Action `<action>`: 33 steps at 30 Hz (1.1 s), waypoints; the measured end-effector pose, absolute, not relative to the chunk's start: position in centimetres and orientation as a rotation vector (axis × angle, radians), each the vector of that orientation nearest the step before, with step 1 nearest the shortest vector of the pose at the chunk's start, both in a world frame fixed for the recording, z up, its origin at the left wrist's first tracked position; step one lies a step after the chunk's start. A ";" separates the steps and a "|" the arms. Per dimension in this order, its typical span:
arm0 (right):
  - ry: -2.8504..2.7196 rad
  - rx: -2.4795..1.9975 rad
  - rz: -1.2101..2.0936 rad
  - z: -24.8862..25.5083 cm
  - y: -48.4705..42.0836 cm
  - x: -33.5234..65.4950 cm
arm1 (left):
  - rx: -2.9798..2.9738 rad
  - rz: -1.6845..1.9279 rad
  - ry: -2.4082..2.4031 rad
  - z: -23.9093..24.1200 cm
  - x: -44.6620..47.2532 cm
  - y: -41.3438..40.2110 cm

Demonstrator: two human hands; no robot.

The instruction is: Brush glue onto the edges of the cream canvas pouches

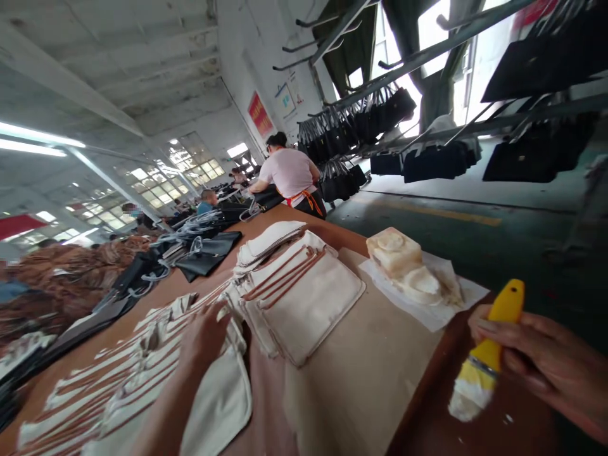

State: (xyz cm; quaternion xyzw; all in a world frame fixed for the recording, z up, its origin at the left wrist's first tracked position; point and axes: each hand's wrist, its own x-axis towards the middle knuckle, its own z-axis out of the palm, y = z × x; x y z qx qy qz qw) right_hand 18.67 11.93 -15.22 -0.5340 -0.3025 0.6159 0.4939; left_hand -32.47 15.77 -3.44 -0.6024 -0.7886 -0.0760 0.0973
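Observation:
My right hand [546,364] is closed around a yellow-handled brush [489,351], bristles pointing down over the table's right edge. My left hand [206,335] rests with fingers spread on a cream canvas bag [209,405] among several overlapping cream bags with brown straps. A neat stack of the same bags [308,301] lies just beyond, in the table's middle. A pale waxy block [396,253] with a round lump beside it sits on white paper [427,310] near the right edge.
The long brown table [361,392] runs away to the left, carrying black bags [209,253] and brown material. A person in a pink shirt [289,174] works at its far end. Racks of black bags [351,126] hang on the right above a green floor.

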 end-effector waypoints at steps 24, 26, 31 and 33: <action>-0.686 -0.944 1.493 -12.4 12.0 23.4 | -2.344 -0.468 -2.453 -9.5 -10.8 23.2; -0.682 -0.866 1.474 -11.5 12.3 23.7 | -2.418 -0.599 -2.419 -8.6 -9.9 19.6; -0.844 -0.647 1.390 -8.2 12.8 23.3 | -2.592 -0.929 -2.424 -6.4 -6.2 11.8; -0.979 -0.604 1.300 -6.9 12.5 23.2 | -2.703 -0.923 -2.390 -5.6 -4.8 9.6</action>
